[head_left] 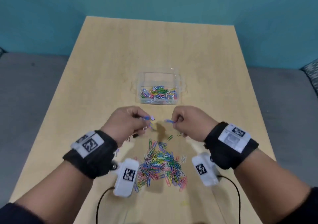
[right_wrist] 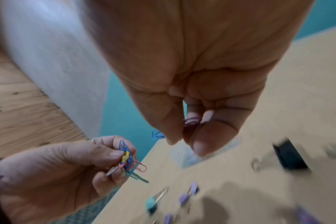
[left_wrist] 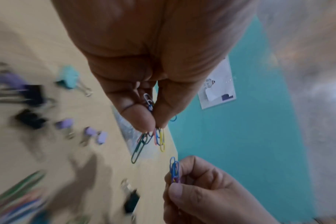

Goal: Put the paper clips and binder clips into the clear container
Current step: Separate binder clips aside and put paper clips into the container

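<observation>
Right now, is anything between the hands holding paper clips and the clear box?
Nothing visible. The left hand and the right hand each pinch paper clips just short of the clear box; only a bare strip of table lies between.
</observation>
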{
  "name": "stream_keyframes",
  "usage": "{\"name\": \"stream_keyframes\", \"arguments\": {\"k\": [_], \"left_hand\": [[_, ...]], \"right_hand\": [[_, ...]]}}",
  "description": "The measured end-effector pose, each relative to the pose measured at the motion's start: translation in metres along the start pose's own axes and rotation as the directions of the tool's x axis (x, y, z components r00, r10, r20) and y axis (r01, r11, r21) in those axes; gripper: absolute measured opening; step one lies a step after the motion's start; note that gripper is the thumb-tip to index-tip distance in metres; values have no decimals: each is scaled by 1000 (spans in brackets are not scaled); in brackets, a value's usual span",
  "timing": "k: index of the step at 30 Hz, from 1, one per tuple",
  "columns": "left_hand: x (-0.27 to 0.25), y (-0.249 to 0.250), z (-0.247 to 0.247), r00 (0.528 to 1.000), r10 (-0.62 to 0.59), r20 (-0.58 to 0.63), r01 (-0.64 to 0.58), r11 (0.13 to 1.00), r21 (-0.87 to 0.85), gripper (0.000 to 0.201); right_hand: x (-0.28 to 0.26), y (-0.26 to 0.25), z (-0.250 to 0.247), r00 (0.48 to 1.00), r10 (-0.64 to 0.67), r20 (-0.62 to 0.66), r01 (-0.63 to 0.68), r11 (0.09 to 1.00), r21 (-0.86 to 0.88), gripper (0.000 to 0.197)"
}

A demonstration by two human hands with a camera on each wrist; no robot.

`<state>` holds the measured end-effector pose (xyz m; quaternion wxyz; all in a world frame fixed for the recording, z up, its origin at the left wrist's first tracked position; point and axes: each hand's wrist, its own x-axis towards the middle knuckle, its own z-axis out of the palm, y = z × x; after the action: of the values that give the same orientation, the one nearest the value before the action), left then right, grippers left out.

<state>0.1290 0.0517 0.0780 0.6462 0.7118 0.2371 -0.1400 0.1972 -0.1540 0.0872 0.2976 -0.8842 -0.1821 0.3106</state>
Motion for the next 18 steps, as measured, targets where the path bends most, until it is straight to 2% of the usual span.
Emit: {"name": "stream_keyframes", "arguments": {"k": [3,8,10,12,13,15,16,18], "left_hand": [[39,30,-2,995,66,-77,-68,997,-31,13],[91,56,9,977,150,-154,-145,988,46,15],[98,52,13,977,150,-152,-135,986,102,14],[96,43,9,976,152,-158,-120,973,196,25],[90,36,5,974,169,-154,-125,957,263,27],[68,18,-1,963,240,-124,-160,875,457,30],[53,5,-1,953,290,-92,-192,807,559,31],[18,-22,7,939,339,53,-283,677,679,33]], "right_hand": [[39,-9,-25,993,-28,-112,15,993,-115,9],[95,-20,-45,989,20,-144,-52,974,-222,10],[103,-22,-47,988,45,-146,-84,960,-269,20],[96,-19,-50,984,49,-172,-99,949,-300,36],[85,-17,-48,979,27,-204,-91,946,-312,37],[57,-9,-35,969,-34,-245,-53,939,-340,32],[41,-2,-22,973,-57,-222,-29,930,-366,30],[7,10,10,993,-90,-76,50,905,-423,28]]}}
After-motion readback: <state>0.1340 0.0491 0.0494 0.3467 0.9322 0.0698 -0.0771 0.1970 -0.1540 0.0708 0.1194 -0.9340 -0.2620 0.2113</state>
